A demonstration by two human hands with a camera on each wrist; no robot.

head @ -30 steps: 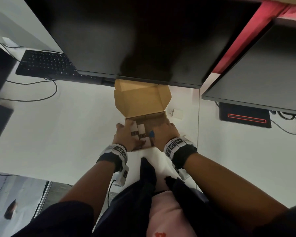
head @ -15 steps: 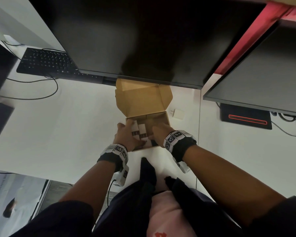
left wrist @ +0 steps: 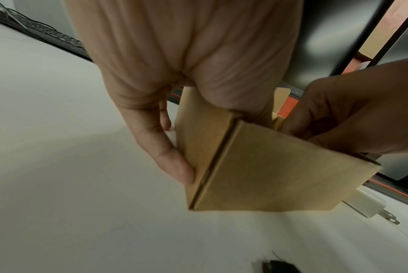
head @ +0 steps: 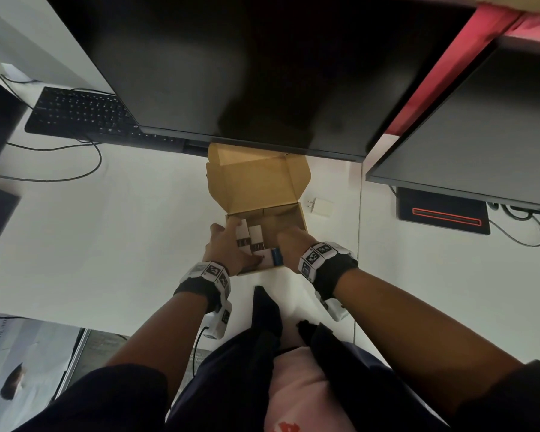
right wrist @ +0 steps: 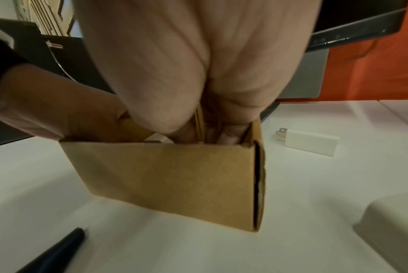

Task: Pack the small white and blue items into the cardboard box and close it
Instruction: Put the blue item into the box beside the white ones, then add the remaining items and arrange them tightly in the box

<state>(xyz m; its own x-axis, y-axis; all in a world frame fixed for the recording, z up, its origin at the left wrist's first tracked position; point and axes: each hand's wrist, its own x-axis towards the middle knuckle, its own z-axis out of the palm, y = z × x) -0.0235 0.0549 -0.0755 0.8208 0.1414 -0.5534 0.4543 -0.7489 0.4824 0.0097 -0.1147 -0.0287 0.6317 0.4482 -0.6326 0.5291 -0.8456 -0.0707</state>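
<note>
The brown cardboard box (head: 297, 213) stands open on the white desk, its lid (head: 256, 182) tilted back under the monitor. Several small white items (head: 255, 234) lie in its left half, and a blue item (head: 276, 256) sits by the near wall. My left hand (head: 228, 249) grips the box's left wall (left wrist: 198, 147), with its fingers (left wrist: 174, 164) outside and its thumb over the white items. My right hand (head: 293, 244) dips its fingers into the right half, close to the right wall (right wrist: 256, 147). What those fingers touch is hidden.
A white plug charger (head: 320, 207) lies on the desk just right of the box. A large dark monitor (head: 247, 73) overhangs the lid, with a keyboard (head: 78, 112) at far left. A black device with a red line (head: 443, 212) sits at right. Dark clothing (head: 264, 307) crosses the near desk edge.
My right hand has slid forward into the box's right half, uncovering the blue item at the near wall. The left hand has kept its hold on the left wall.
</note>
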